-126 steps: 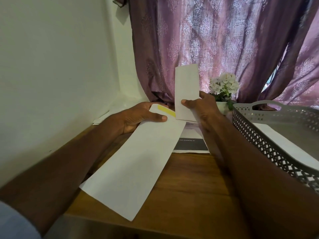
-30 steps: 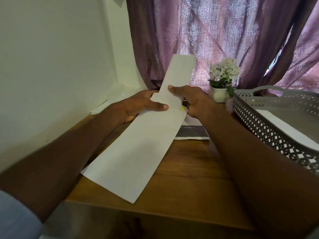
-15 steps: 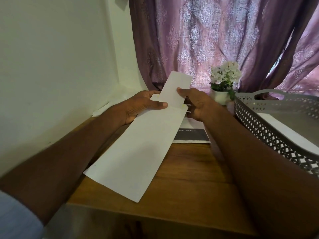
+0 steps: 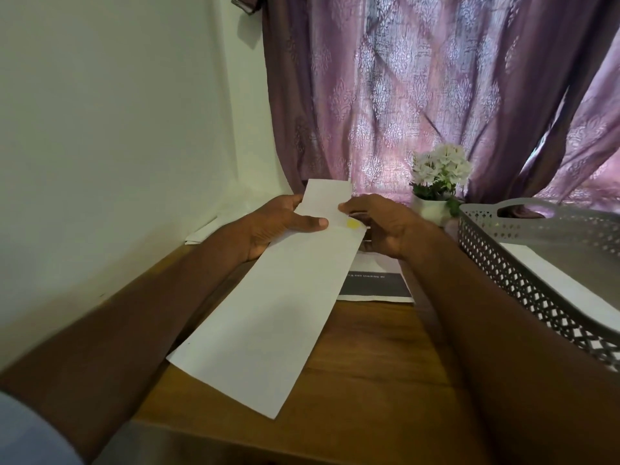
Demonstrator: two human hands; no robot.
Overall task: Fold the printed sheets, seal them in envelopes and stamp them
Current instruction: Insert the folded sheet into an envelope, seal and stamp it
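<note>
Your left hand (image 4: 285, 223) grips the long white envelope (image 4: 268, 317) at its mouth, thumb on top, above the desk's (image 4: 369, 364) left side, while your right hand (image 4: 379, 226) pinches the folded sheet (image 4: 327, 199), mostly slid inside. Insertion looks nearly complete; next comes pushing it home and sealing the flap. More printed sheets (image 4: 375, 286) lie beneath; a grey basket (image 4: 523, 276) crowds the right edge beside a potted flower (image 4: 436, 182).

A purple curtain (image 4: 419, 95) hangs behind the wooden table (image 4: 369, 380). A white flower pot (image 4: 432, 209) stands near a grey basket (image 4: 536, 280) at right.
</note>
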